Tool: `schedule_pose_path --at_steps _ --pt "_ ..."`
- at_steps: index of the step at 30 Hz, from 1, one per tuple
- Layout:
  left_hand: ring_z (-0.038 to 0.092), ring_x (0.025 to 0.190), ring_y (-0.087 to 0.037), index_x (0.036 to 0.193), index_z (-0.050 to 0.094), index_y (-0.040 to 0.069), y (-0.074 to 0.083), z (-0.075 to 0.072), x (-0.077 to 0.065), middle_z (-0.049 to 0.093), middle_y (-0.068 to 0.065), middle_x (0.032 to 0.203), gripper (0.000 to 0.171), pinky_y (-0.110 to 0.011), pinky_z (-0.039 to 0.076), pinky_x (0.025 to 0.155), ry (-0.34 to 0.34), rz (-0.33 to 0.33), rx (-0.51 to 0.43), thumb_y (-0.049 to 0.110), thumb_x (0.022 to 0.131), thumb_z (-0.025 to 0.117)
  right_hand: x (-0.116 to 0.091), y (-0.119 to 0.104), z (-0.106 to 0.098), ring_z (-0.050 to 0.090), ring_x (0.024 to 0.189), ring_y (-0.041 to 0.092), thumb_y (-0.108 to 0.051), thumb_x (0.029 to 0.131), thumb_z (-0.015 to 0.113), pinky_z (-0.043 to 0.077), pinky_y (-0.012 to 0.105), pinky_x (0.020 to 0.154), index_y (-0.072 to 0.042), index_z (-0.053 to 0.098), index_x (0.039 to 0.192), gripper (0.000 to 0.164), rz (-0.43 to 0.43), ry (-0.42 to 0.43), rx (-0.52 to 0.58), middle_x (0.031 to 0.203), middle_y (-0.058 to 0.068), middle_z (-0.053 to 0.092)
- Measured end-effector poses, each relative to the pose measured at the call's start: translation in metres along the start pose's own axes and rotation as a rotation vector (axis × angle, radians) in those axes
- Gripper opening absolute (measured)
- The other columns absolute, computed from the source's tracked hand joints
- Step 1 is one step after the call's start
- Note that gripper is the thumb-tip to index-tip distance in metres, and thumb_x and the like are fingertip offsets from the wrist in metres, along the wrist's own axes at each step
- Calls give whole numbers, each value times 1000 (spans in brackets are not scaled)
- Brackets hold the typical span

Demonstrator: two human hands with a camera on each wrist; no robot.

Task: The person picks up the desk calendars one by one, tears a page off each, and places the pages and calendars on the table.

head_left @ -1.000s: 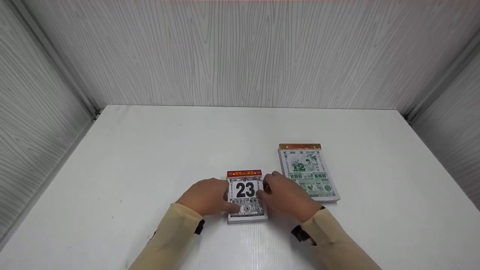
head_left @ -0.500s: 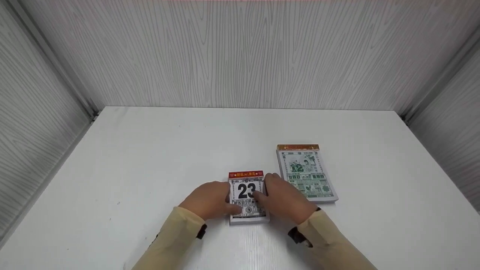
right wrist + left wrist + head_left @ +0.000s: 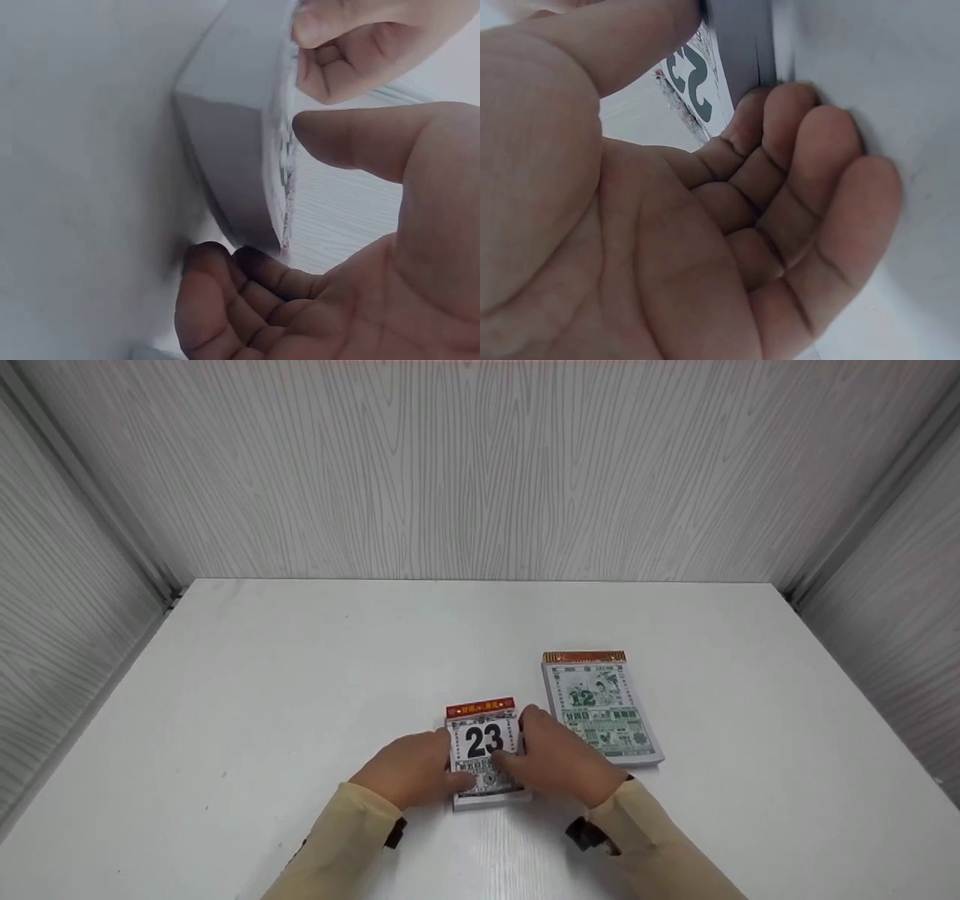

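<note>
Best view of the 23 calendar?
Head view: the 23 calendar shows its front, red header and number readable, left hand and right hand covering parts. Left wrist: one side edge, part of the number. Right wrist: mostly page edges, front steeply foreshortened.

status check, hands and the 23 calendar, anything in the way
Left hand and right hand holding 23 calendar by opposite sides. 23 calendar face up; whether lifted, can't tell. Possible obstacle: 12 calendar beside right hand.

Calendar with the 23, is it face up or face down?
Face up: in the head view, the calendar shows its black 23 and red top strip.
</note>
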State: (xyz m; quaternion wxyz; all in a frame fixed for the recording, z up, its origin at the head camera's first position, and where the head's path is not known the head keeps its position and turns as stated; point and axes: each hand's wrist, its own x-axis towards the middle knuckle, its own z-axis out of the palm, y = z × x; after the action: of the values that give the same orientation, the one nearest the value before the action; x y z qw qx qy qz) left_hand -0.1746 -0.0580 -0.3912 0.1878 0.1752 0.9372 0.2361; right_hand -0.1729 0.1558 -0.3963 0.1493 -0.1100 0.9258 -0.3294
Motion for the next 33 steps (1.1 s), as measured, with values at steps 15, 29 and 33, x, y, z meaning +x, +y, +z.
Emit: schedule_pose_path --at_steps 15,29,33 --pt "58 75 -16 107 69 7 -7 1 5 70 0 88 32 -41 54 78 151 51 60 32 91 80 3 -2 -5 62 92 21 -15 101 65 55 39 80 -4 57 115 20 6 142 167 105 7 64" --pt "54 69 -17 95 65 8 -1 -5 10 59 1 76 32 -32 45 62 353 -23 14 30 86 85 10 -7 -11 66 91 21 -14 100 68 58 36 83 1 54 143 48 25 323 489 106 11 67" --pt "56 72 -17 98 65 9 1 -6 8 62 1 82 26 -33 48 66 365 -11 2 27 91 82 9 -9 -12 62 93 21 -10 101 65 58 35 81 1 64 130 31 6 342 489 106 12 66"
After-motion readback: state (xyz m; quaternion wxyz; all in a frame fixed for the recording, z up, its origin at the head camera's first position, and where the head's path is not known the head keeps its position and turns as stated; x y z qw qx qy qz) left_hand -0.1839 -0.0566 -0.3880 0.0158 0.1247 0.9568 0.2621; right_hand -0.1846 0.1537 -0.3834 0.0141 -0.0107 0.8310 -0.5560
